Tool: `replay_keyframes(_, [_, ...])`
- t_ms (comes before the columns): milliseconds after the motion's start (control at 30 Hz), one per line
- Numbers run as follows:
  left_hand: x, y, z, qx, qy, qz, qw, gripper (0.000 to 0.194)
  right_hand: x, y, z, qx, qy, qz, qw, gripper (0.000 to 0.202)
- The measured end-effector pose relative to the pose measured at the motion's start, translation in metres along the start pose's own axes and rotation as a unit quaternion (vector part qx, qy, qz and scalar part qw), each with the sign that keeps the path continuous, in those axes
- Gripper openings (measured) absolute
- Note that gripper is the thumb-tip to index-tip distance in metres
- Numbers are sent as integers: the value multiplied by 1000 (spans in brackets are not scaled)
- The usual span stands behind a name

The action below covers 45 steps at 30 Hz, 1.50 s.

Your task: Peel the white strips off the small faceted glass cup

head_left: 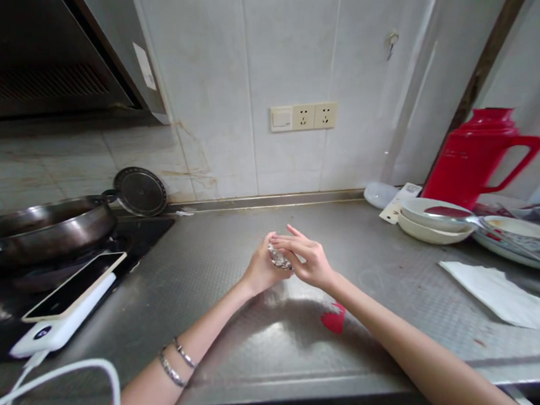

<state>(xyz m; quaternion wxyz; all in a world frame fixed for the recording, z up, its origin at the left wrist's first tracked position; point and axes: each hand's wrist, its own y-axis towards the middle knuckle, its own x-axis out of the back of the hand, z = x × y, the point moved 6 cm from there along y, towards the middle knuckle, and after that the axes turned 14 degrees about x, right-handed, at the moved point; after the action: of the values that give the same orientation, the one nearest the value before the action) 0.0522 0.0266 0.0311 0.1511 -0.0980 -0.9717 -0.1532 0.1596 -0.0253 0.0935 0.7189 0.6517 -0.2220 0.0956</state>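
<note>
Above the middle of the steel counter (235, 333), my two hands meet around a small, round, shiny silvery object (280, 259). Its exact kind does not show, as fingers cover most of it. My left hand (262, 268) is wrapped round it from the left. Over its top and right side, my right hand (310, 261) closes with its fingers and thumb, one finger sticking up. A torn red piece (333, 318) lies flat on the counter below my right wrist.
On the left, a pan (48, 230) sits on the black stove, with a phone (80, 284) and a cabled white power bank (66, 321) nearby. To the right are a red thermos (471, 157), stacked bowls (438, 232), dishes and a white napkin (503, 294).
</note>
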Motion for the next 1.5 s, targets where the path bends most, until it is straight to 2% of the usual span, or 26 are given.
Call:
replay_keyframes(100, [-2, -2, -5, 17, 13, 3, 1000, 81, 3, 2, -1, -38, 38, -24, 998, 25])
replay_keyframes(167, [-2, -4, -9, 32, 14, 5, 999, 76, 11, 1, -9, -96, 39, -81, 991, 25])
replay_keyframes(233, [-1, -7, -11, 50, 4, 4, 999, 80, 21, -5, -21, -158, 8, -150, 976, 25])
replay_keyframes(300, [0, -8, -12, 63, -7, -4, 998, 85, 27, -11, -30, -187, -31, -185, 964, 26])
replay_keyframes(467, [7, -5, -13, 50, -8, -41, 998, 83, 14, -13, -29, -113, -50, -120, 985, 22])
replay_keyframes(600, [12, -2, -11, 53, -19, -59, 997, 75, 6, -12, -19, -50, -56, -106, 991, 25])
replay_keyframes(867, [24, 9, 0, 108, -110, -94, 984, 59, 8, -7, -9, 14, -76, -70, 995, 26])
replay_keyframes(933, [31, 12, 1, 106, -113, -108, 982, 59, 13, -5, -10, 9, -90, -78, 993, 24])
replay_keyframes(1067, [33, 11, 0, 98, -83, -128, 983, 67, 28, -2, -16, -26, -136, -136, 981, 23])
replay_keyframes(1167, [23, 5, -2, 89, -27, -111, 989, 73, 27, 0, -15, 0, -151, -103, 983, 25])
replay_keyframes(1300, [7, -3, -9, 58, 62, -90, 992, 71, 12, 2, -10, 52, -149, 7, 987, 27])
replay_keyframes(1400, [4, -5, -14, 27, 107, -96, 989, 68, 2, 3, -6, 66, -139, 80, 985, 28])
replay_keyframes(1500, [4, -5, -15, 14, 132, -102, 986, 60, -2, 3, -1, 77, -137, 104, 982, 31])
